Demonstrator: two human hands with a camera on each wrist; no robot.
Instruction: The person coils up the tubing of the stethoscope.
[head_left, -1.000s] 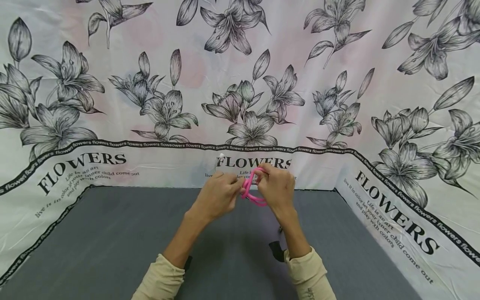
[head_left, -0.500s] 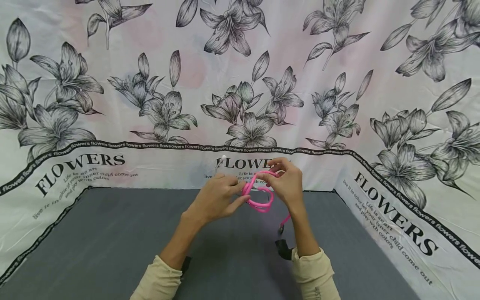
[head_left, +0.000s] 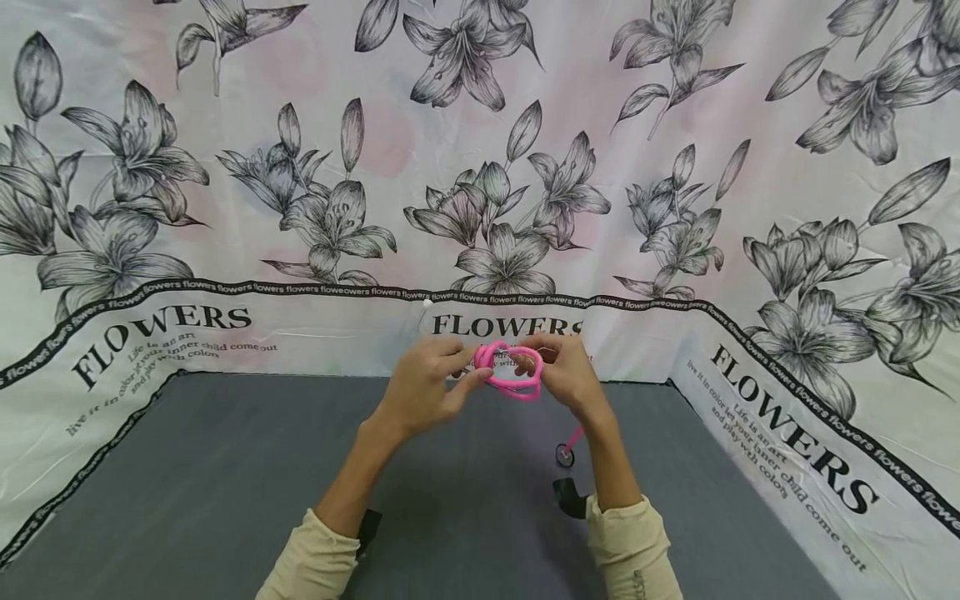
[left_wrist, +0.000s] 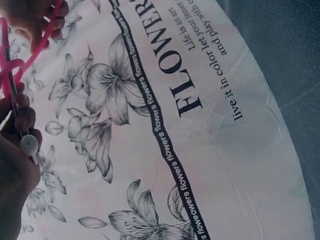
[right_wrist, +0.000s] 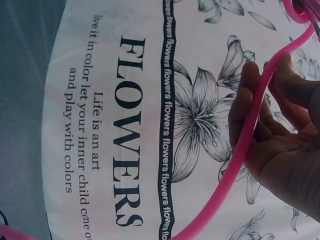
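Note:
A pink stethoscope point(head_left: 513, 385) is held up between both hands, its tubing wound in loops. My left hand point(head_left: 423, 379) pinches it at the left end of the loops. In the left wrist view, a metal ear tube with a white ear tip point(left_wrist: 29, 145) sticks out past the fingers of the left hand point(left_wrist: 17, 150). My right hand point(head_left: 566, 371) is at the loops' right side. The right wrist view has the tubing point(right_wrist: 245, 130) running between thumb and fingers of the right hand point(right_wrist: 280, 135). The round chest piece point(head_left: 565, 455) hangs beside the right forearm.
A grey tabletop point(head_left: 225, 483) lies below the hands. Behind and at both sides hangs a white cloth point(head_left: 337, 329) printed with lilies and lettering. Dark straps point(head_left: 570, 498) show near both sleeves.
The right hand has shifted slightly right and its fingers have loosened from a tight grip. Left hand and loops have moved a little left; the chest piece has come into plain view.

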